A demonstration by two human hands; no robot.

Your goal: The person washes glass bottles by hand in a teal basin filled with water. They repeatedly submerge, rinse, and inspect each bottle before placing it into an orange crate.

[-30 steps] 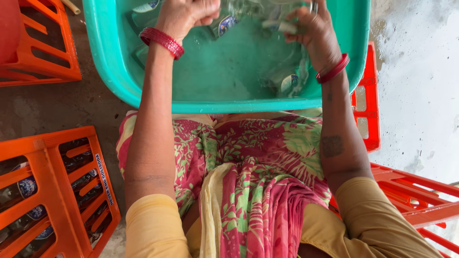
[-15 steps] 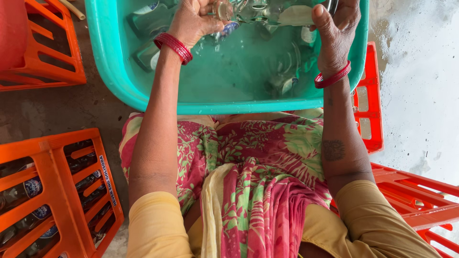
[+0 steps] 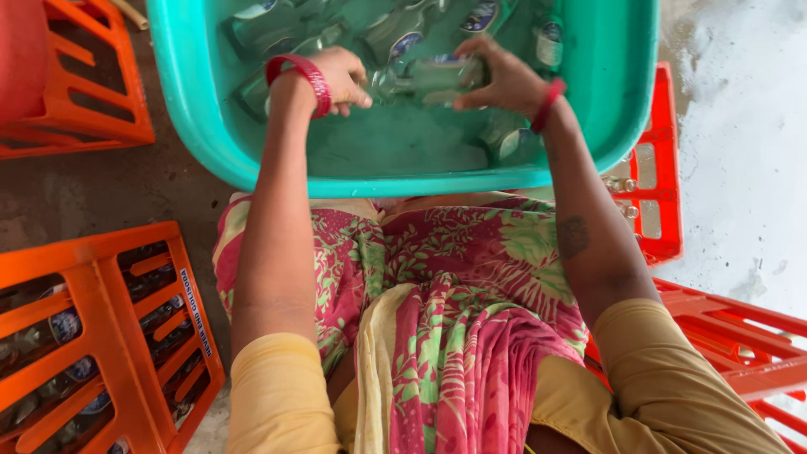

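A teal plastic tub (image 3: pixel 403 181) full of water and several clear glass bottles sits in front of my knees. Both hands reach into it. My right hand (image 3: pixel 504 80) grips a clear glass bottle (image 3: pixel 424 77) lying sideways above the water. My left hand (image 3: pixel 340 76), with a red bangle on the wrist, closes on the other end of that same bottle. More bottles (image 3: pixel 395 34) with blue labels lie submerged behind and beside my hands.
An orange crate (image 3: pixel 101 336) holding several bottles stands at lower left. Another orange crate (image 3: pixel 84 92) sits at upper left. Red crates (image 3: pixel 656 185) stand to the right of the tub and at lower right (image 3: pixel 740 345). Wet concrete floor lies around.
The view has tilted so the tub shows more fully. My hands have come together lower in the tub, both now on one sideways bottle.
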